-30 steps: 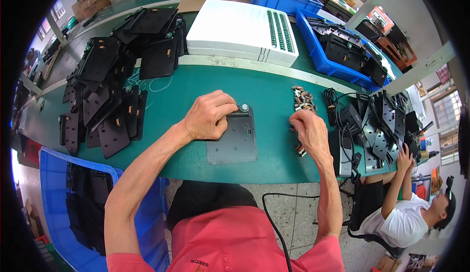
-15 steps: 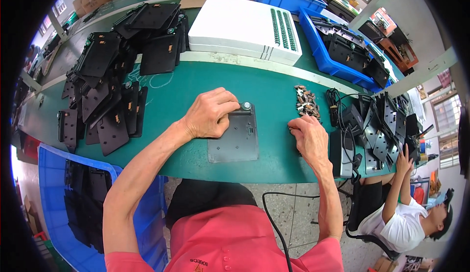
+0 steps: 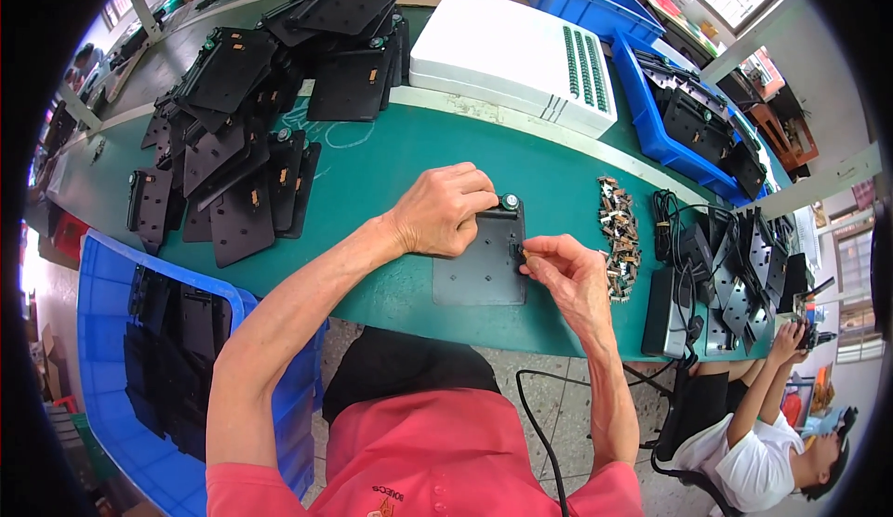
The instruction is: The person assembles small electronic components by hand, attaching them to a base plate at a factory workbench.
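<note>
The curled left hand [image 3: 443, 210] grips a black rectangular plate [image 3: 468, 289]; the right hand [image 3: 571, 278] pinches a tiny tan piece [image 3: 526, 256]. Small brown-silver parts [image 3: 619, 238] lie right of centre, heaped black plates [image 3: 240, 231] upper left.

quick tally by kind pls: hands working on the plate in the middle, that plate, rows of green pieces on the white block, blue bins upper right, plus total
Hands: 2 (left hand, right hand)
Black plate: 1
Rows of green pieces on the white block: 3
Blue bins: 2
Total: 8
</note>
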The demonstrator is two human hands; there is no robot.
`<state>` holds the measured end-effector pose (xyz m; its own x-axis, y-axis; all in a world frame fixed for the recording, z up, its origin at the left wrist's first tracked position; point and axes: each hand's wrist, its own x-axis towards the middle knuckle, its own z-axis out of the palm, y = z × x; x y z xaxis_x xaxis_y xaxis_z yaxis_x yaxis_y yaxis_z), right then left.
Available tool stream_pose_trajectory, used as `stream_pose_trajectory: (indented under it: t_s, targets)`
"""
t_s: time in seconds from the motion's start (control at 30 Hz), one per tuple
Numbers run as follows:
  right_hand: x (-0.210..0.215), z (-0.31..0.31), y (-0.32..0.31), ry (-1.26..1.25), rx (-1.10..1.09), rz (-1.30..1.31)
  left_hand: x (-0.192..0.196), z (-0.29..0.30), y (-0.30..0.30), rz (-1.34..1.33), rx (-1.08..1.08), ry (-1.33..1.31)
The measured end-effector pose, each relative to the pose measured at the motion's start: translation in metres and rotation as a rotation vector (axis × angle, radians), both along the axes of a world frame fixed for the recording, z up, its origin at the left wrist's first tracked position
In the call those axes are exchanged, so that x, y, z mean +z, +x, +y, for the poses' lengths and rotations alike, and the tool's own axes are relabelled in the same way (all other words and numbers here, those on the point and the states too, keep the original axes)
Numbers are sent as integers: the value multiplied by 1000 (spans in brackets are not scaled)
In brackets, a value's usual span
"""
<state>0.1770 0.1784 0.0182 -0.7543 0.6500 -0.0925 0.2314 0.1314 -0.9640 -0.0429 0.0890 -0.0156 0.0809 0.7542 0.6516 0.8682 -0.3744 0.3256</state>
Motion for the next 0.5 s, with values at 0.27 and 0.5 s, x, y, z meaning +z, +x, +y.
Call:
stream_pose_trajectory:
  t_s: [0.27,0.5]
  targets:
    - [4,-10,-8,223,-37,-47,-3,1,1,-15,9,46]
    - [4,-10,-10,454,-5,-65,-3,-1,0,-16,6,26]
